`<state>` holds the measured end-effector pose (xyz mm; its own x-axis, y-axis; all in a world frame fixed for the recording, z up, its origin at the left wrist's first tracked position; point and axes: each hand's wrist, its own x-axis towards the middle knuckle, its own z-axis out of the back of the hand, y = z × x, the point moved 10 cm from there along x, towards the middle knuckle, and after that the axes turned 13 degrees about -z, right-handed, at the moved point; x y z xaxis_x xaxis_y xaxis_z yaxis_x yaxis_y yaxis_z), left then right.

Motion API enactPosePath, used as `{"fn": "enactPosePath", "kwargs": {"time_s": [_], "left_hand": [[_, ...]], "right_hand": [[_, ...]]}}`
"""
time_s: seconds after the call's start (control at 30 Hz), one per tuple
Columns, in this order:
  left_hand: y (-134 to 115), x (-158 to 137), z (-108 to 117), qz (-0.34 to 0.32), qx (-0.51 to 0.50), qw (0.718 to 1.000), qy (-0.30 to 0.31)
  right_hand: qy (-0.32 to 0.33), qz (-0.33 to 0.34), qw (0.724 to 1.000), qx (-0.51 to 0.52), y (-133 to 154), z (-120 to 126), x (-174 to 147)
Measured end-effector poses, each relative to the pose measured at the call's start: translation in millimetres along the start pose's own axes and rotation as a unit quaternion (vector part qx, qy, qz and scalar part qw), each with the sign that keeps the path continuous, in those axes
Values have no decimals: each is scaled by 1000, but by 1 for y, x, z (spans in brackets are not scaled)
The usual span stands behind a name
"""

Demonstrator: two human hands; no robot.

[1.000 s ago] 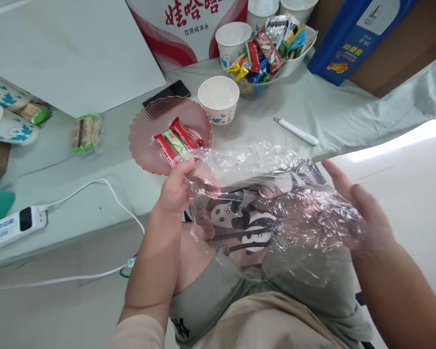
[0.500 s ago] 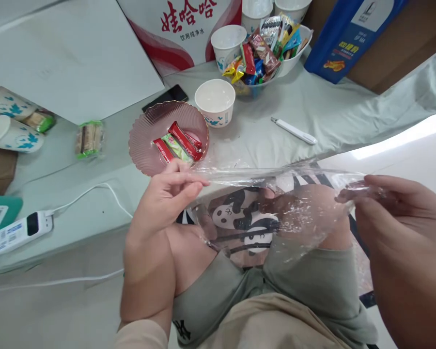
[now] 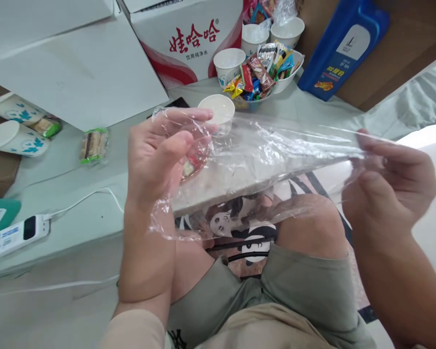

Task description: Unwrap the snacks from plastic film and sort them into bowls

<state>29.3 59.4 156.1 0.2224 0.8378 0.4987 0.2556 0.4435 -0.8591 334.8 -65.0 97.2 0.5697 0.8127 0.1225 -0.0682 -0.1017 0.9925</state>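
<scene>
A crinkled piece of clear plastic film point(image 3: 272, 145) is stretched between my two hands, above my lap and the table's front edge; whether it is a bag I cannot tell. At its left end my left hand point(image 3: 160, 150) has curled fingers, with film draped over and around them. My right hand point(image 3: 392, 179) pinches the gathered right end. Seen partly through the plastic, a pink ribbed plate point(image 3: 199, 167) holds wrapped snacks and is largely covered by my left hand. Just behind the film stands a white paper bowl point(image 3: 218, 109).
At the back, a bowl of wrapped snacks point(image 3: 254, 99) stands among paper cups, beside a white-red carton point(image 3: 192, 43) and a blue jug point(image 3: 343, 48). On the left lie a wrapped biscuit pack point(image 3: 94, 145), a power strip point(image 3: 18, 237) with its cable, and tipped paper cups point(image 3: 16, 138).
Both hands have risen with the film, from over my lap to in front of the plate. The film is spread wider around my left hand. The view has tilted up slightly.
</scene>
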Motion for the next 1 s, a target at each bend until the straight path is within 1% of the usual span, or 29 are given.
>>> {"fn": "enactPosePath", "kwargs": {"time_s": [0.07, 0.1, 0.13, 0.23, 0.27, 0.33, 0.43, 0.53, 0.57, 0.6, 0.63, 0.67, 0.7, 0.73, 0.77, 0.8, 0.83, 0.87, 0.9, 0.93, 0.97, 1.0], "left_hand": [[19, -1, 2, 55, -69, 996, -2], [29, -3, 6, 83, -84, 993, -5], [38, -7, 11, 110, -84, 990, -11], [60, -18, 31, 185, -28, 982, -36], [65, -21, 38, 199, -5, 979, -50], [69, -22, 50, 207, 32, 975, -72], [69, -20, 60, 194, 61, 975, -85], [69, -20, 60, 196, 26, 977, -79], [69, -20, 57, 201, 6, 977, -71], [68, -21, 55, 205, -10, 977, -59], [67, -21, 52, 209, -21, 977, -46], [66, -22, 48, 212, -29, 976, -30], [65, -23, 44, 216, -33, 976, -10], [65, -25, 38, 221, -35, 974, 12], [66, -27, 32, 229, -36, 972, 37], [68, -30, 26, 242, -34, 968, 62], [70, -34, 20, 259, -31, 962, 84], [73, -38, 17, 277, -25, 955, 100], [75, -42, 15, 295, -19, 949, 113], [76, -44, 15, 307, -14, 944, 121], [75, -45, 17, 308, -10, 943, 123], [71, -43, 22, 295, -8, 948, 115]], "right_hand": [[9, 31, 997, 74, 6, -15, 10], [13, 36, 995, 93, 6, -23, 15], [21, 26, 995, 93, 2, -33, 21], [24, -19, 996, 79, -19, -55, 33], [27, -35, 996, 78, -28, -60, 35], [35, -68, 993, 86, -49, -67, 37], [35, -117, 989, 83, -81, -66, 38], [4, -171, 985, 38, -108, -49, 41], [-17, -173, 984, 24, -110, -40, 42], [-42, -160, 986, 16, -105, -30, 44], [-58, -133, 989, 12, -95, -23, 46], [-54, -100, 993, 7, -82, -22, 47], [-25, -68, 997, -2, -66, -29, 48], [36, -39, 999, -13, -50, -46, 47], [122, -17, 992, -29, -37, -70, 43], [220, -7, 974, -46, -29, -100, 34], [318, -4, 946, -58, -24, -129, 21], [398, -18, 914, -70, -25, -156, 7], [455, -46, 885, -85, -31, -177, -5], [494, -80, 860, -101, -41, -193, -16], [516, -118, 841, -111, -52, -204, -23], [520, -154, 832, -114, -63, -209, -27]]}}
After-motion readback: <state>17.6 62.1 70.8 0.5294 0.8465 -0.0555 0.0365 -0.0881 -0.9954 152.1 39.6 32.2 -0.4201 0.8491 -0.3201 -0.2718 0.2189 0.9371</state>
